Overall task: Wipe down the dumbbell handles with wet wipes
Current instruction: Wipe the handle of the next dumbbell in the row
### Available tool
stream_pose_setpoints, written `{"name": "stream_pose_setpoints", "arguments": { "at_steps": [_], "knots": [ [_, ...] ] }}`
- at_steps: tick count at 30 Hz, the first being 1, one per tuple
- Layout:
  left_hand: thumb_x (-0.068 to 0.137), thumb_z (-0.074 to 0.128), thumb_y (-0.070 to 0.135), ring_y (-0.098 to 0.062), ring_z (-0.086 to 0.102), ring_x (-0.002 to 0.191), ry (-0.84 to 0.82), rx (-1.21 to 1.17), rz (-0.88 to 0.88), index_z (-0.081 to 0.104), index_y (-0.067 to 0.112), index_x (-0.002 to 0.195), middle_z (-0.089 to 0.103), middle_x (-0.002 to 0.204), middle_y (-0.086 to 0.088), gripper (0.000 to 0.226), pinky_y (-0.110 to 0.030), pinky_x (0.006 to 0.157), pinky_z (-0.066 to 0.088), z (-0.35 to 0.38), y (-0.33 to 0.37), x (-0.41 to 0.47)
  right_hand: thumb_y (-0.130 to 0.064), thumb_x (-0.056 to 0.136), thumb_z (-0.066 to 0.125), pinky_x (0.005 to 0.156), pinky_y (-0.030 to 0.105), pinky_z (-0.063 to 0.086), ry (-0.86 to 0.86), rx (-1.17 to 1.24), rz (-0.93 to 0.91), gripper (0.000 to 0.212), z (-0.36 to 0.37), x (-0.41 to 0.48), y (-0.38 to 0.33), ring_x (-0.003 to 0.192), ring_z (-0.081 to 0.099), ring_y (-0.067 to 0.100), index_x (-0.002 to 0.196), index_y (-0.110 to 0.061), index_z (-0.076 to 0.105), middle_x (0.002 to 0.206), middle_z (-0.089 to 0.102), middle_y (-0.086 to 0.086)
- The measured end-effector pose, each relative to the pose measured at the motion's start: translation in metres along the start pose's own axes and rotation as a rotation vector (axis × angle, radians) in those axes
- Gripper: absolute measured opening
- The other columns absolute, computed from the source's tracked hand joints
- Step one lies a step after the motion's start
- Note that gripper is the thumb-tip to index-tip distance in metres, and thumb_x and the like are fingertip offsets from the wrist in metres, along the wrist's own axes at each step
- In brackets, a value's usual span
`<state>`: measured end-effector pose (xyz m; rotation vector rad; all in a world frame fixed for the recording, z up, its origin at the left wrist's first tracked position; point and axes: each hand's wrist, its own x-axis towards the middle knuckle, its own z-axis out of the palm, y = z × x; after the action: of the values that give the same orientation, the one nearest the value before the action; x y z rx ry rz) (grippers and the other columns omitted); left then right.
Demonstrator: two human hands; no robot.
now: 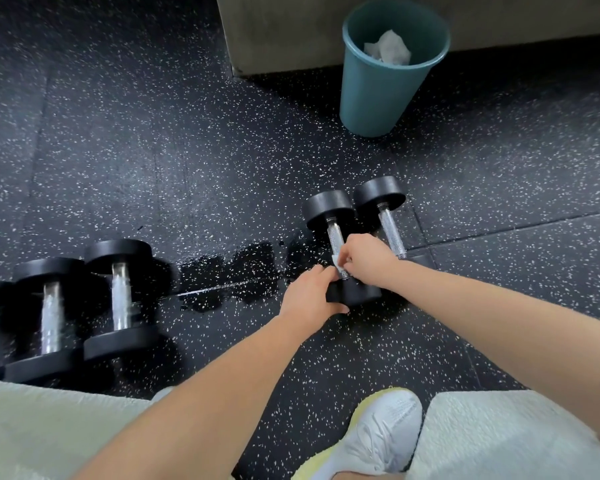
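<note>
On the speckled gym floor [153, 150], right hand [366, 259] fingers [347, 253] pinch the wet wipe [338, 266] round the dumbbell [329, 207] handle [335, 237]. Left hand [309, 296] grips the head below them. Keep it steadied and twist the wipe up the bare knurling beyond.

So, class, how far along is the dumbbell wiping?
Done: used wipes lie in the bin. In hand: the right hand holds a wipe on one dumbbell handle; the left hand grips the dumbbell head. Left: unclear for the neighbouring dumbbell and three dumbbells at left.
</note>
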<state>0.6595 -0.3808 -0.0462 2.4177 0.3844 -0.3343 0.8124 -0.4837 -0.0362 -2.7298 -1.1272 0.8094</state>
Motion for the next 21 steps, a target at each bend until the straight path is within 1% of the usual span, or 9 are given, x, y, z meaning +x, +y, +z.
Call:
{"name": "stream_pose_setpoints", "arguments": {
  "at_steps": [2,3,7,9,11,14,17,19,21],
  "knots": [
    [0.077,0.085,0.05,-0.018,0.054,0.107,0.007,-0.016,0.006,0.057,0.029,0.127,0.052,0.109,0.009,0.061,-0.035,0.077,0.041,0.002,0.0,0.0,-0.009,0.085,0.067,0.073,0.027,0.051,-0.083,0.01,-0.016,0.02,-0.008,-0.001,0.0,0.09,0.069,0.016,0.088,-0.023,0.081,0.095,0.074,-0.006],
    [0.077,0.085,0.05,-0.018,0.054,0.107,0.014,-0.02,0.01,0.057,0.029,0.128,0.052,0.109,0.009,0.062,-0.035,0.079,0.043,0.002,0.001,0.0,-0.01,0.084,0.069,0.075,0.028,0.055,-0.075,0.034,-0.012,0.018,-0.013,0.003,-0.001,0.089,0.07,0.015,0.087,-0.023,0.081,0.092,0.075,-0.006],
    [0.077,0.085,0.049,-0.018,0.056,0.111,0.023,-0.006,0.01,0.057,0.028,0.13,0.056,0.117,0.008,0.064,-0.038,0.086,0.049,0.002,0.001,0.0,-0.012,0.087,0.067,0.078,0.031,0.053,0.224,0.208,0.088,0.017,-0.028,0.029,-0.01,0.085,0.064,0.017,0.088,-0.023,0.079,0.094,0.064,-0.007],
    [0.078,0.085,0.048,-0.018,0.056,0.111,0.018,0.001,0.002,0.057,0.027,0.131,0.056,0.118,0.007,0.063,-0.038,0.086,0.049,-0.001,0.002,-0.002,-0.011,0.09,0.065,0.079,0.033,0.054,0.284,0.178,0.116,0.018,-0.022,0.039,-0.014,0.088,0.066,0.021,0.093,-0.022,0.079,0.103,0.067,-0.003],
    [0.078,0.084,0.048,-0.018,0.056,0.111,0.016,0.004,0.007,0.057,0.027,0.13,0.055,0.116,0.006,0.062,-0.037,0.084,0.048,-0.002,0.004,-0.001,-0.009,0.092,0.062,0.079,0.034,0.055,0.241,0.077,0.134,0.022,-0.011,0.04,-0.012,0.091,0.067,0.026,0.097,-0.022,0.079,0.111,0.066,0.002],
    [0.077,0.085,0.047,-0.018,0.055,0.108,0.004,-0.009,-0.001,0.057,0.028,0.128,0.054,0.113,0.008,0.061,-0.036,0.081,0.046,-0.003,0.004,-0.002,-0.009,0.093,0.061,0.075,0.032,0.051,0.184,0.012,0.112,0.023,-0.003,0.028,-0.011,0.089,0.066,0.027,0.093,-0.026,0.076,0.11,0.061,0.003],
    [0.076,0.085,0.049,-0.017,0.054,0.107,0.012,-0.032,0.004,0.057,0.03,0.127,0.052,0.11,0.01,0.061,-0.036,0.08,0.047,0.0,0.0,-0.001,-0.012,0.089,0.062,0.075,0.029,0.053,0.037,0.031,0.069,0.023,-0.005,0.012,-0.004,0.087,0.07,0.023,0.084,-0.029,0.076,0.093,0.069,-0.003],
    [0.076,0.085,0.05,-0.017,0.054,0.106,0.015,-0.031,0.008,0.057,0.031,0.125,0.052,0.108,0.01,0.059,-0.037,0.081,0.048,0.0,-0.001,-0.002,-0.011,0.085,0.07,0.078,0.029,0.057,-0.101,0.052,0.049,0.019,-0.009,0.005,0.001,0.085,0.07,0.015,0.08,-0.028,0.078,0.08,0.069,-0.011],
    [0.075,0.083,0.052,-0.016,0.052,0.106,0.018,-0.018,0.008,0.057,0.03,0.124,0.05,0.108,0.01,0.059,-0.036,0.08,0.047,0.001,0.001,-0.002,-0.011,0.082,0.076,0.076,0.027,0.056,-0.139,0.101,0.042,0.016,-0.015,0.004,0.004,0.083,0.068,0.011,0.081,-0.027,0.08,0.077,0.068,-0.014]
  ]
}}
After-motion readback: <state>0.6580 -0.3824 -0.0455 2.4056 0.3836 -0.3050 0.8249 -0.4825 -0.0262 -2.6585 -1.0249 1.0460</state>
